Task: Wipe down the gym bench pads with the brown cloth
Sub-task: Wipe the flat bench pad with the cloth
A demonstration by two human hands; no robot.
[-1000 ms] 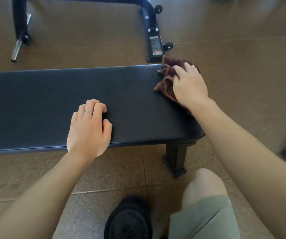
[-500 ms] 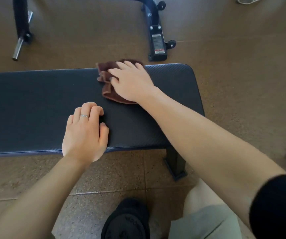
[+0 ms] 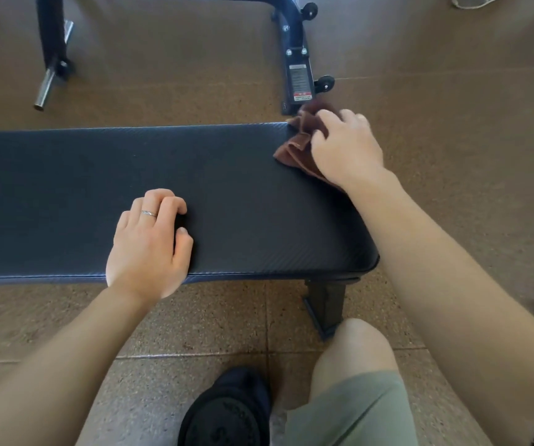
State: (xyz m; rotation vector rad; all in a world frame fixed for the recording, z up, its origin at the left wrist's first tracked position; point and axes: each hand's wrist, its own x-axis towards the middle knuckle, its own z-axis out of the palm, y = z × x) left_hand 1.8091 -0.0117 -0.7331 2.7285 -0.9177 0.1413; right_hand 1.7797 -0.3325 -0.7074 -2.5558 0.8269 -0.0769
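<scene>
floor [image 3: 452,156]: brown speckled tiles
black equipment frame [image 3: 294,43]: far side, small wheels, label plate
chrome bar end [image 3: 45,91]: far left, on the frame
black shoe [image 3: 227,410]: near edge, centre
olive shorts [image 3: 355,413]: near right, bare knee above
sneaker [image 3: 471,0]: far right corner, partly cut off

Bench pad [image 3: 82,188] lies bare left of the left hand [image 3: 150,243]; black frame [image 3: 298,66] stands just beyond its far right corner

— What colour was the bench pad [image 3: 233,188]?
— Black, with a fine woven texture. The cloth [image 3: 298,146] was reddish brown.
— And the floor [image 3: 452,123]?
— Speckled brown. The frame [image 3: 294,43] behind was black with a red-and-white label; the shorts [image 3: 352,410] were olive green, the ring [image 3: 149,214] silver.
</scene>
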